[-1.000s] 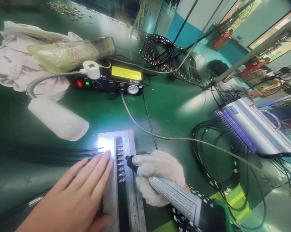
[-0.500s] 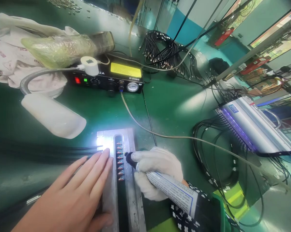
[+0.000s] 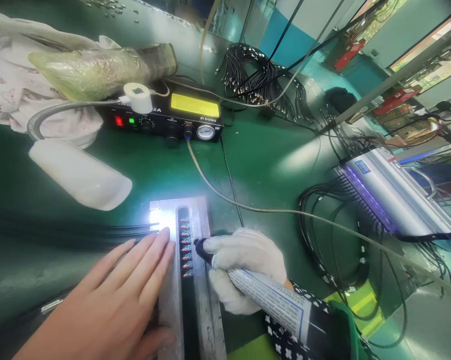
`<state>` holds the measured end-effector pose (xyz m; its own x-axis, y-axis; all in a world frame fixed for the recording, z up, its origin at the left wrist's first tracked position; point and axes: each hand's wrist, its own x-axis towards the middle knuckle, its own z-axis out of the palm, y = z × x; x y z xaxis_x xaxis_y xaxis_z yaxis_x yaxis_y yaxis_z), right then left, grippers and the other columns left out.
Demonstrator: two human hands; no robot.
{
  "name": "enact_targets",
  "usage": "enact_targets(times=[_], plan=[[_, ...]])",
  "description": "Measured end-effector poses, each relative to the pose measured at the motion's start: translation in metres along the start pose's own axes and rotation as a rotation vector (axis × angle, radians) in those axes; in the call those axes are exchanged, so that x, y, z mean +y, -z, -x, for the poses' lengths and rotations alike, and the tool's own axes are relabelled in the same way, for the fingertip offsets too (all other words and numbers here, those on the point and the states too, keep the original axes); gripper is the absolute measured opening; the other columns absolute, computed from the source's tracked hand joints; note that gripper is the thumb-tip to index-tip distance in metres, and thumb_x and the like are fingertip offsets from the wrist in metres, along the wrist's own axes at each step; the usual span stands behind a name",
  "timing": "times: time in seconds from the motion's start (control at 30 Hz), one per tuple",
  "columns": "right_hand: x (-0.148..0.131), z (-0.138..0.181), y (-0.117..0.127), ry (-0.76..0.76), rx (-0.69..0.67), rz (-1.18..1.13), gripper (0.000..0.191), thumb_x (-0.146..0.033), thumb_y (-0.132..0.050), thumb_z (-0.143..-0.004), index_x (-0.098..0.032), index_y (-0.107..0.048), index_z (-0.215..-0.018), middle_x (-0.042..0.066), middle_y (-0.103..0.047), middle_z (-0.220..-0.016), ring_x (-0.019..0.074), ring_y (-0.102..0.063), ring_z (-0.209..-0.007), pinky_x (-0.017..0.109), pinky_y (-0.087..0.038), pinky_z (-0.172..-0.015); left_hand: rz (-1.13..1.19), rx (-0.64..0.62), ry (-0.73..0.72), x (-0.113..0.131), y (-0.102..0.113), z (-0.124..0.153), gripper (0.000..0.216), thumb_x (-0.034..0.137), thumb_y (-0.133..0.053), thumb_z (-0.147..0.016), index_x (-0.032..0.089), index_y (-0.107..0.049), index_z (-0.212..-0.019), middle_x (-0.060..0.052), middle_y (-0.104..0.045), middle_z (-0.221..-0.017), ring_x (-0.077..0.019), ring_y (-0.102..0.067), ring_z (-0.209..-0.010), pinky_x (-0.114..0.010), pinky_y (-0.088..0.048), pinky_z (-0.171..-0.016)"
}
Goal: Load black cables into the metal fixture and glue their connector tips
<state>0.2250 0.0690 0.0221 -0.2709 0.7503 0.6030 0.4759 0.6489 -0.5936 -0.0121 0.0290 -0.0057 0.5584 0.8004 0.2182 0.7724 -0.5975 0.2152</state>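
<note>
My left hand (image 3: 116, 290), bare, lies flat with its fingers stretched over the left side of a metal fixture (image 3: 203, 320) and the black cables (image 3: 131, 229) that run into it. In the fixture's long slot sits a row of several small connector ends (image 3: 187, 248) with coppery tips. My right hand (image 3: 248, 265), in a white glove, is wrapped round a glue tube (image 3: 274, 300) with white printed label. The tube's black nozzle (image 3: 202, 248) points left at the slot's right edge, near the middle of the row; whether it touches a connector end, I cannot tell.
Behind the fixture stands a black dispenser box (image 3: 165, 117) with lit buttons and a gauge; its thin hose (image 3: 255, 207) crosses the table. A white lamp (image 3: 83, 175) hangs at left. Bundled cables (image 3: 251, 75) lie at the back, a silver UV-lit device (image 3: 394, 195) at right.
The tube's nozzle has shifted slightly toward me along the row of connector ends. My left hand stays flat in the same place on the fixture.
</note>
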Motion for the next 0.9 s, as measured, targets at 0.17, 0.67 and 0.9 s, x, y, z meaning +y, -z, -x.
enact_targets(times=[0.17,0.67,0.9], plan=[[-0.0005,-0.0026,0.0017,0.008,-0.046,0.044,0.01,-0.025,-0.06,-0.087,-0.024,-0.057,-0.077,-0.001,-0.078,-0.088,0.0106,-0.063,-0.052,0.027,-0.048,-0.055,0.004,0.003,-0.001,0.0,0.0011,0.0005,0.097,0.08,-0.036,-0.089,0.023,-0.01,-0.163,-0.014,-0.048,-0.157,-0.033,-0.046,-0.144,-0.049,-0.017,-0.129],[0.0043,0.0008,-0.0064,-0.038,0.06,-0.021,0.007,-0.02,-0.066,-0.084,-0.025,-0.06,-0.083,-0.001,-0.079,-0.09,0.0113,-0.068,-0.058,0.025,-0.053,-0.059,0.027,0.017,0.0,-0.0006,-0.0005,-0.001,0.097,0.08,-0.04,-0.089,0.022,-0.015,-0.162,-0.014,-0.047,-0.158,-0.0337,-0.047,-0.143,-0.048,-0.017,-0.129],[0.0051,0.0007,-0.004,-0.02,0.022,0.003,0.007,-0.022,-0.065,-0.086,-0.024,-0.061,-0.081,0.002,-0.078,-0.091,0.0115,-0.067,-0.057,0.025,-0.054,-0.059,0.003,-0.01,0.009,-0.0006,0.0019,-0.0011,0.092,0.079,-0.031,-0.091,0.026,-0.006,-0.163,-0.011,-0.048,-0.157,-0.0326,-0.049,-0.142,-0.048,-0.019,-0.128]])
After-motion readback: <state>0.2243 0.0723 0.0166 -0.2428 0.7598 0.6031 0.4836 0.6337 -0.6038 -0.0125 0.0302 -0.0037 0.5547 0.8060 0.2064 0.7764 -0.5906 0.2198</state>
